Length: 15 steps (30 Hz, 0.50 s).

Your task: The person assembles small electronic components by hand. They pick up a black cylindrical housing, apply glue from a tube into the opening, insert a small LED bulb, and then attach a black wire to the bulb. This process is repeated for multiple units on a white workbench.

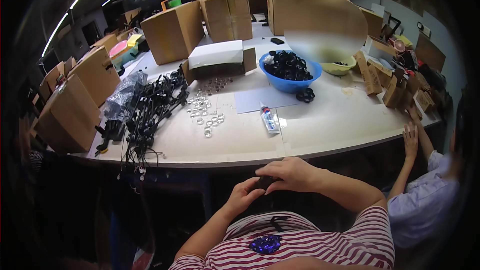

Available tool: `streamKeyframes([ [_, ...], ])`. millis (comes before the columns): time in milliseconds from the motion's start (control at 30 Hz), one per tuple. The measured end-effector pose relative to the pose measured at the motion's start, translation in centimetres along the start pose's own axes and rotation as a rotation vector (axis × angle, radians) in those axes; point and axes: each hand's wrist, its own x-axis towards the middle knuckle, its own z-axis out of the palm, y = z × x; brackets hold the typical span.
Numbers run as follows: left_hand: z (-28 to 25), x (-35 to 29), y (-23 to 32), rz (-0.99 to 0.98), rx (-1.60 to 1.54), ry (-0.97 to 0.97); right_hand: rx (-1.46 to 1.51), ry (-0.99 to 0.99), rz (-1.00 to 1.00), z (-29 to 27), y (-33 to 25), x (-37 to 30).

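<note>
Just in front of the table's near edge, my left hand [243, 195] and my right hand [288, 174] are closed together round a small black part [265, 182]. Fingers cover most of it, so its exact kind does not show. Beyond them on the table lies a white, blue and red glue tube [269, 120], partly over a white sheet [250, 101]. Clear round lenses [207, 120] are scattered left of the tube. A blue bowl [290, 86] full of black ring-shaped parts [289, 65] stands farther back, with a few black rings [305, 95] beside it.
A heap of black cabled parts [155, 105] hangs over the front edge at left, beside clear plastic bags [124, 97]. Cardboard boxes [172, 32] line the back. A yellow-green bowl [339, 66] and small cartons [372, 77] stand at right, where another person's hand [410, 140] rests.
</note>
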Motion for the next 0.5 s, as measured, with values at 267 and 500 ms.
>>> streamKeyframes([
  [267, 0.3, 0.1, 0.0, 0.093, -0.074, -0.063, 0.059, -0.023, -0.201, -1.0, 0.2, -0.2],
  [500, 1.1, 0.5, 0.9, 0.02, 0.0, 0.022, 0.038, -0.007, 0.077, -1.2, -0.6, -1.0],
])
